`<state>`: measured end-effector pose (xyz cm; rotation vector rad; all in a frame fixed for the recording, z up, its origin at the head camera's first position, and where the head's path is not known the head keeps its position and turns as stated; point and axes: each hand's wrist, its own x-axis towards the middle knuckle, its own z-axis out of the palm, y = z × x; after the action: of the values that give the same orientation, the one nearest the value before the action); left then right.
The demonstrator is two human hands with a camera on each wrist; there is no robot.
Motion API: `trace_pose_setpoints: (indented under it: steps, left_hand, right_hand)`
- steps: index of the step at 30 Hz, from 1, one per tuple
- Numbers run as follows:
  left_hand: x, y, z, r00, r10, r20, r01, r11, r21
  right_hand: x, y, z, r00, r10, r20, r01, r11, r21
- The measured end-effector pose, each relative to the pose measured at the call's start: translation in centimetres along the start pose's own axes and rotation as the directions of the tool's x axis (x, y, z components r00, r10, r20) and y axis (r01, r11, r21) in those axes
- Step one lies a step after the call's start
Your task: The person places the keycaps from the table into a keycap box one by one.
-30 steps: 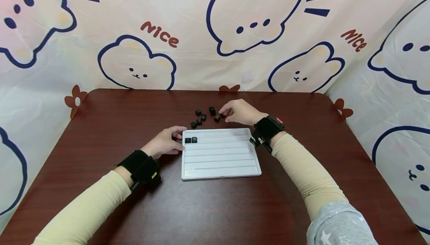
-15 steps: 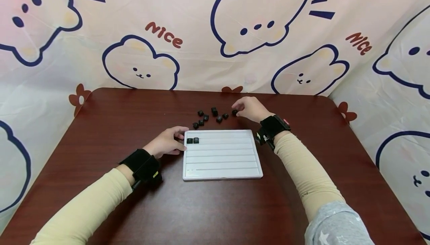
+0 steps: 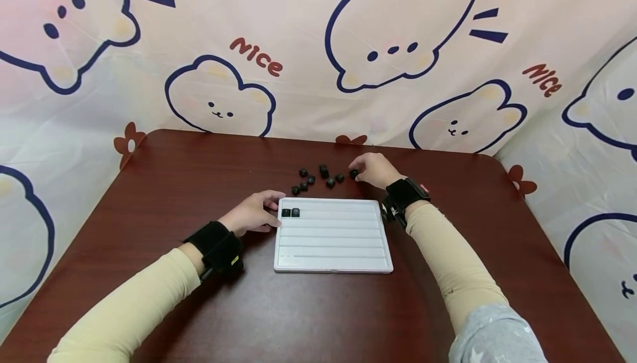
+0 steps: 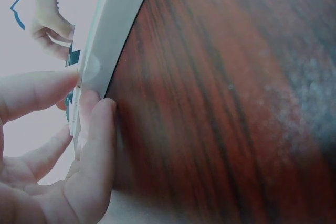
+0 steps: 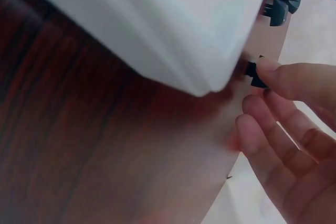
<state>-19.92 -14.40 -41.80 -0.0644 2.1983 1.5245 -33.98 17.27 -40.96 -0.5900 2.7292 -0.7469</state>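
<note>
In the head view a white ridged tray (image 3: 333,241) lies on the dark wooden table. Two black keycaps (image 3: 291,212) sit side by side in its upper row, at the left end. My left hand (image 3: 251,212) rests against the tray's left edge, fingertips and thumb touching it; the left wrist view shows these fingers (image 4: 100,135) along the side wall. Behind the tray's far right corner, my right hand (image 3: 375,169) pinches a black keycap (image 3: 354,174) between thumb and fingers. That keycap (image 5: 255,73) also appears in the right wrist view, partly hidden by the thumb.
Several loose black keycaps (image 3: 311,180) lie scattered behind the tray, left of my right hand. A printed cloth (image 3: 298,103) hangs along the table's far edge. Black bands (image 3: 216,245) with cameras are on both wrists.
My right hand has moved right, away from the loose keycaps, and now pinches one. The left hand stays at the tray edge. The head view has shifted slightly.
</note>
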Motion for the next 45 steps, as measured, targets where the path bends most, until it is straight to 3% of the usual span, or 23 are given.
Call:
trace_pose_setpoints:
  steps: [30,45]
  left_hand:
    - [0.1,-0.1,-0.1,1.0,0.007,0.008,-0.007,1.0,0.016]
    - [0.1,-0.1,0.0,1.0,0.013,0.019,-0.013,1.0,-0.004]
  right_hand:
    - [0.1,-0.6,-0.3,1.0,-0.013,0.019,0.016,0.993,-0.117]
    - [-1.5,-1.5,-1.0,0.999,-0.014,0.048,0.019,0.994,-0.107]
